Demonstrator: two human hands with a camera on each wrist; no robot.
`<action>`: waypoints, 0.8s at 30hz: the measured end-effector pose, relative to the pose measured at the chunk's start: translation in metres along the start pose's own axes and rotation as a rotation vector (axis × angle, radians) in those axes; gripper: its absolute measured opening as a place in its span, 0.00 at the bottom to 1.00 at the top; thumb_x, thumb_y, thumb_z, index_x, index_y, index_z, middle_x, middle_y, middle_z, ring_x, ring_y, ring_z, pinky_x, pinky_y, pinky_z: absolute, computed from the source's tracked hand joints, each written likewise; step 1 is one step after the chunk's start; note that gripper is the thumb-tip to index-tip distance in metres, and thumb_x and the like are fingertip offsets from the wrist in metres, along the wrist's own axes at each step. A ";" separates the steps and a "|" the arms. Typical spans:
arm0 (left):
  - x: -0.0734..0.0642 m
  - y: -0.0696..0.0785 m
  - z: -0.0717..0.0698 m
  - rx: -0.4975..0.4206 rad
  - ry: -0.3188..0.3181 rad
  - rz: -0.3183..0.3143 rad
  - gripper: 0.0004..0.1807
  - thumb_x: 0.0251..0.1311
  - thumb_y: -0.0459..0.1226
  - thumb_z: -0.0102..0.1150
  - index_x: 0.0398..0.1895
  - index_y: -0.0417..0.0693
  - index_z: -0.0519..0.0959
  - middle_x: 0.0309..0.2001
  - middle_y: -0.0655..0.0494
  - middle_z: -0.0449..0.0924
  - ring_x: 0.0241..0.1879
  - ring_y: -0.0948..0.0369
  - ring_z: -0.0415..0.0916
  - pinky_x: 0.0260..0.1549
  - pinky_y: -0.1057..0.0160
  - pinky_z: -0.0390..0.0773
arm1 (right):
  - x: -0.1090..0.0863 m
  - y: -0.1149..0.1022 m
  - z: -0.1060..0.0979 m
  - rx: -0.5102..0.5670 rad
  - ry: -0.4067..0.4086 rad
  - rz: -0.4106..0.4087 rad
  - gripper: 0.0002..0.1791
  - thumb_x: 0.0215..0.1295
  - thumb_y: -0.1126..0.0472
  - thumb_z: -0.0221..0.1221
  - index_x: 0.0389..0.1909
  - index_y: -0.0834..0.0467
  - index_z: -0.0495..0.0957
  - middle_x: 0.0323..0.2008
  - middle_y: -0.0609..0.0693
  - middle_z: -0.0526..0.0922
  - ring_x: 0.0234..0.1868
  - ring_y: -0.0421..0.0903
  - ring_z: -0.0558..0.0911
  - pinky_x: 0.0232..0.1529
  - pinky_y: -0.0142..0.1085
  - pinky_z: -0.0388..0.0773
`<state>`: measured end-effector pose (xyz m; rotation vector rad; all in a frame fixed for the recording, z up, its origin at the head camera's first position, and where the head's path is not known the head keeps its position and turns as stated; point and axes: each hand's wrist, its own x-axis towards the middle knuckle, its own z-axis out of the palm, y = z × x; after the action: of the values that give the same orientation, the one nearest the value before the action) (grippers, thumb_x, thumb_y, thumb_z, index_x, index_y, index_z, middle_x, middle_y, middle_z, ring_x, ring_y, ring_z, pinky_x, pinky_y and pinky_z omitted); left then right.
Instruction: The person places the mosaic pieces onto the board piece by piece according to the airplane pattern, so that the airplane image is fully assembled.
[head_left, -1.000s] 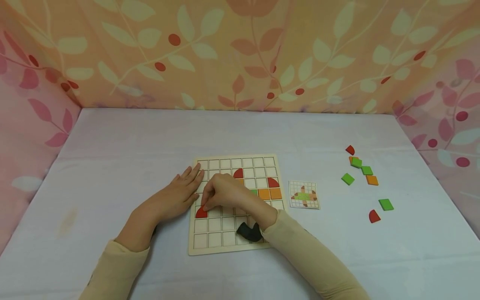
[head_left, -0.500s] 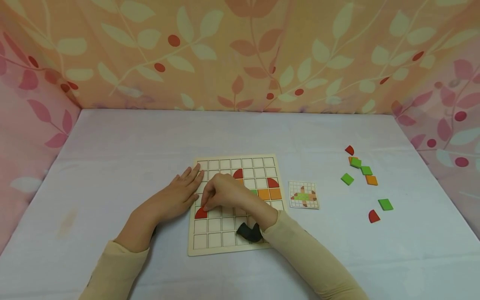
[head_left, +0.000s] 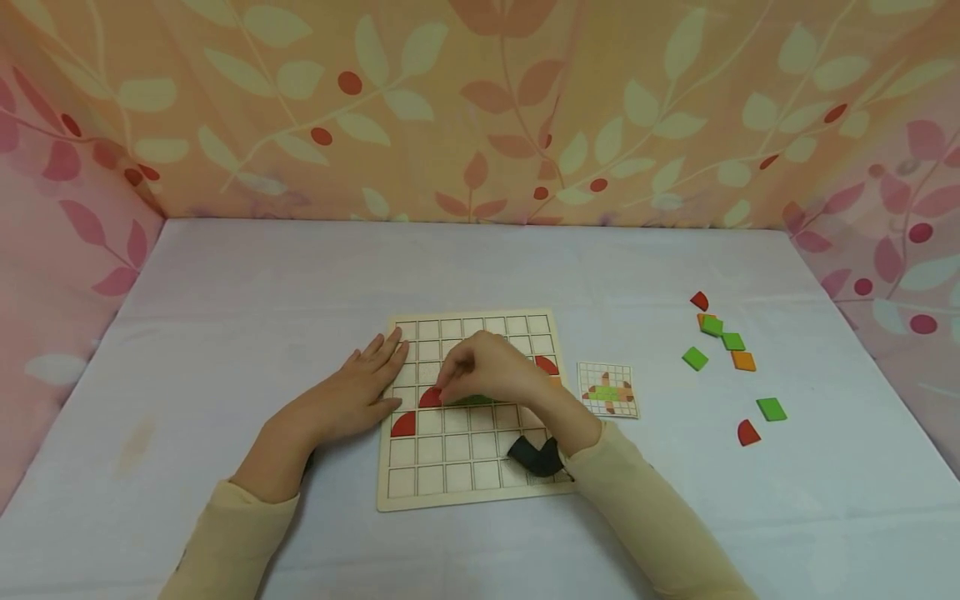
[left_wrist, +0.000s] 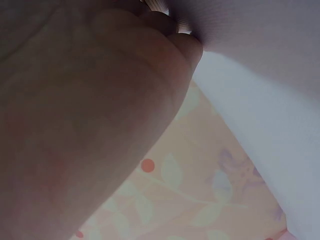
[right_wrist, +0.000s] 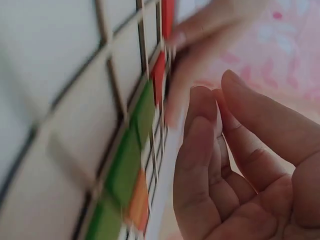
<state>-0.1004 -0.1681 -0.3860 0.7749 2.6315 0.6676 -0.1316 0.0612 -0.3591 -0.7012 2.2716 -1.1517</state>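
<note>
A square grid board (head_left: 420, 492) lies flat on the table. My left hand (head_left: 345, 396) rests along its left edge, fingers spread and straight. My right hand (head_left: 495, 367) hovers over the middle of the board, fingers loosely bent, nothing visible between them in the right wrist view. Its fingertips are near a red quarter-circle tile (head_left: 430, 397). Another red quarter-circle tile (head_left: 403, 424) sits one row lower, at the left edge. Green tiles (right_wrist: 122, 170) and an orange tile (right_wrist: 138, 202) lie in the grid, partly hidden in the head view by my right hand.
Right of the board lies a pattern card (head_left: 608, 389). Farther right are loose tiles: green (head_left: 771, 409), orange (head_left: 744, 361) and red (head_left: 748, 432). A black device (head_left: 536, 457) hangs under my right wrist. Floral cloth walls (head_left: 480, 108) enclose the white table.
My right hand has moved right and slightly away from me, off the left-edge red tile, which stays in its square. A second red tile has come into view. My left hand is nearly still.
</note>
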 end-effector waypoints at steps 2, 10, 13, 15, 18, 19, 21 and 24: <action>0.000 0.000 -0.001 -0.009 -0.001 0.009 0.37 0.66 0.38 0.50 0.72 0.33 0.47 0.74 0.40 0.35 0.72 0.43 0.34 0.65 0.39 0.42 | -0.010 0.005 -0.010 0.028 0.030 0.014 0.03 0.52 0.66 0.68 0.29 0.60 0.85 0.25 0.44 0.83 0.28 0.41 0.79 0.33 0.33 0.76; 0.001 -0.001 0.000 -0.031 -0.024 -0.003 0.41 0.62 0.39 0.52 0.72 0.34 0.45 0.74 0.41 0.33 0.72 0.44 0.32 0.66 0.40 0.40 | -0.056 0.030 -0.047 0.105 0.169 0.131 0.04 0.55 0.65 0.67 0.30 0.62 0.84 0.31 0.49 0.85 0.35 0.46 0.78 0.40 0.37 0.75; 0.002 -0.003 0.001 -0.025 -0.038 -0.012 0.43 0.59 0.40 0.53 0.73 0.34 0.44 0.74 0.42 0.31 0.72 0.45 0.30 0.66 0.41 0.39 | -0.073 0.040 -0.059 0.090 0.222 0.183 0.05 0.55 0.65 0.66 0.31 0.62 0.84 0.32 0.51 0.84 0.36 0.48 0.78 0.38 0.38 0.76; 0.002 -0.004 0.001 -0.017 -0.037 -0.007 0.44 0.58 0.40 0.54 0.73 0.34 0.44 0.74 0.42 0.31 0.72 0.45 0.30 0.66 0.41 0.39 | -0.083 0.047 -0.066 0.085 0.247 0.202 0.06 0.55 0.65 0.66 0.32 0.64 0.84 0.31 0.53 0.84 0.34 0.50 0.80 0.35 0.39 0.78; 0.002 -0.004 0.001 -0.007 -0.037 -0.004 0.45 0.57 0.40 0.54 0.73 0.33 0.44 0.74 0.41 0.31 0.72 0.45 0.31 0.66 0.41 0.40 | -0.098 0.056 -0.074 0.076 0.278 0.225 0.08 0.55 0.64 0.66 0.33 0.65 0.83 0.30 0.53 0.84 0.32 0.50 0.80 0.32 0.39 0.79; 0.002 -0.004 0.001 -0.007 -0.038 -0.006 0.45 0.57 0.40 0.54 0.73 0.33 0.44 0.74 0.41 0.31 0.72 0.45 0.31 0.66 0.41 0.40 | -0.102 0.059 -0.077 0.076 0.289 0.224 0.09 0.55 0.64 0.66 0.34 0.66 0.83 0.30 0.54 0.84 0.32 0.50 0.81 0.33 0.38 0.78; 0.002 -0.003 0.001 -0.017 -0.036 -0.002 0.45 0.57 0.40 0.55 0.72 0.33 0.44 0.74 0.41 0.32 0.72 0.44 0.32 0.66 0.40 0.40 | -0.111 0.064 -0.081 0.075 0.313 0.233 0.10 0.55 0.63 0.67 0.35 0.66 0.83 0.30 0.54 0.84 0.33 0.47 0.80 0.34 0.36 0.77; 0.001 -0.002 0.000 -0.035 -0.040 -0.012 0.43 0.58 0.39 0.52 0.72 0.33 0.44 0.74 0.41 0.31 0.72 0.44 0.31 0.66 0.40 0.39 | -0.121 0.071 -0.088 0.073 0.350 0.257 0.12 0.54 0.63 0.68 0.37 0.66 0.83 0.31 0.53 0.84 0.33 0.45 0.80 0.36 0.35 0.77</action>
<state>-0.1019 -0.1684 -0.3873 0.7541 2.5794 0.6860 -0.1124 0.2255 -0.3486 -0.1787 2.4957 -1.3010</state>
